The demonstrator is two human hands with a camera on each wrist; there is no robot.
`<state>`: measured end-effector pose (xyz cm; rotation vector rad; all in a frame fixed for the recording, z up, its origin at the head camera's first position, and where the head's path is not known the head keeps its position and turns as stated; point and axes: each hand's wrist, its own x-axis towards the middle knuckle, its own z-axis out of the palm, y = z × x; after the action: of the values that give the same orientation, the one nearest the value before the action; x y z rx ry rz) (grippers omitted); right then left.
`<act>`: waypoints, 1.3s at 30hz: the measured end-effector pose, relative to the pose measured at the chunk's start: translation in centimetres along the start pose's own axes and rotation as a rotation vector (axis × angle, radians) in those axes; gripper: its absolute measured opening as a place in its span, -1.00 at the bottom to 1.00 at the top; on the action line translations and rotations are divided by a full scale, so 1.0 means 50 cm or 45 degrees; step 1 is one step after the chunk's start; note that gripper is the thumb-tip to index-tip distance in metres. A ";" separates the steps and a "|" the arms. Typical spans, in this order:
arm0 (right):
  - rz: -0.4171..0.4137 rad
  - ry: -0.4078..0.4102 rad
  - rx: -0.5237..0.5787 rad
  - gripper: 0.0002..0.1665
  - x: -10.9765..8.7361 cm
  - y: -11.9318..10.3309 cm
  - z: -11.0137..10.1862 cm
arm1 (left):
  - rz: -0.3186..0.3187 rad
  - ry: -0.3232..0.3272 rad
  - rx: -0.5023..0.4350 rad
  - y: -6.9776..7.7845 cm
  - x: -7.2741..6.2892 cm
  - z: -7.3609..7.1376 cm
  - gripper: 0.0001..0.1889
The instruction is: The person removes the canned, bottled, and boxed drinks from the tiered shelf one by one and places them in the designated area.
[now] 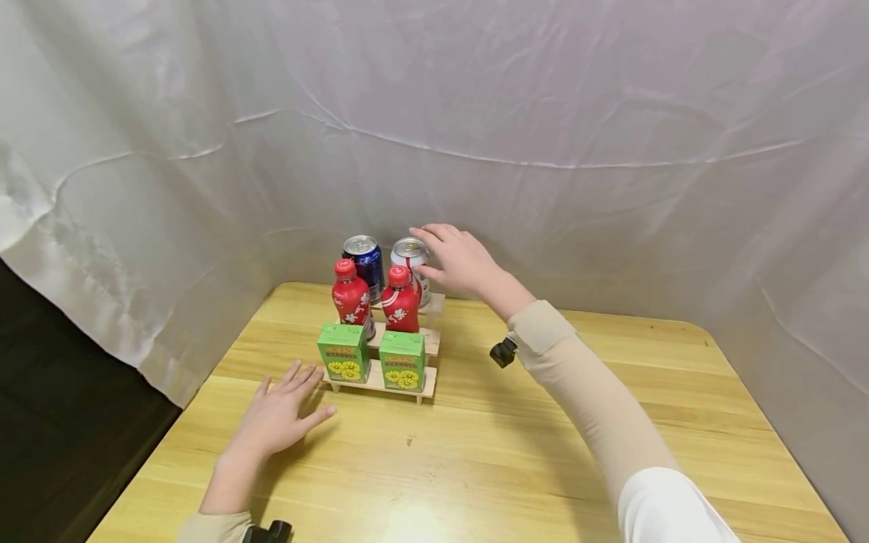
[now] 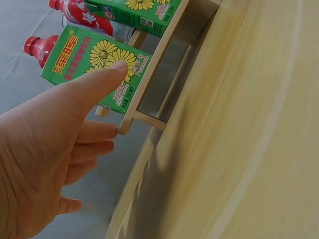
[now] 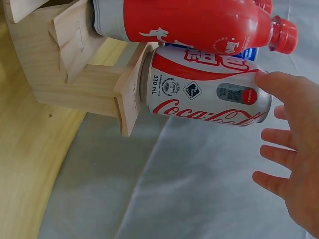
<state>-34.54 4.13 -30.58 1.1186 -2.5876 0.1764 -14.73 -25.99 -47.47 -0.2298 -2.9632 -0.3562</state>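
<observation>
At the top step of a small wooden stand (image 1: 428,341), my right hand (image 1: 458,260) is beside a white and red Coca-Cola can (image 3: 199,89). Its thumb tip overlaps the can near the top in the right wrist view, and the other fingers are spread apart past the can's top end. My left hand (image 1: 274,418) is low by the stand's front left corner, fingers extended and thumb out. Nearest to it is a green drink carton (image 1: 344,354) with yellow flowers; the left thumb overlaps this carton in the left wrist view.
A second green carton (image 1: 402,362) shares the bottom step. Two red bottles (image 1: 351,298) stand on the middle step, and a blue can (image 1: 366,262) is on the top step at left. A pale curtain (image 1: 543,211) hangs behind the wooden table (image 1: 543,452).
</observation>
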 end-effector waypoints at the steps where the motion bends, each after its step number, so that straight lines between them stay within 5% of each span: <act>1: -0.001 -0.013 0.002 -0.18 0.003 0.001 0.002 | 0.004 0.004 -0.001 0.000 0.000 0.002 -0.19; 18: 0.025 -0.178 0.112 -0.07 0.021 0.014 0.033 | 0.061 0.016 -0.008 0.018 -0.003 0.019 -0.19; 39: 0.109 -0.040 0.462 -0.21 0.021 0.016 0.052 | 0.038 -0.024 -0.033 0.021 0.005 0.025 -0.15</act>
<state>-36.40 3.33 -32.65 1.1305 -2.7015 0.6756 -14.93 -24.67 -48.38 -0.2811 -2.9716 -0.3916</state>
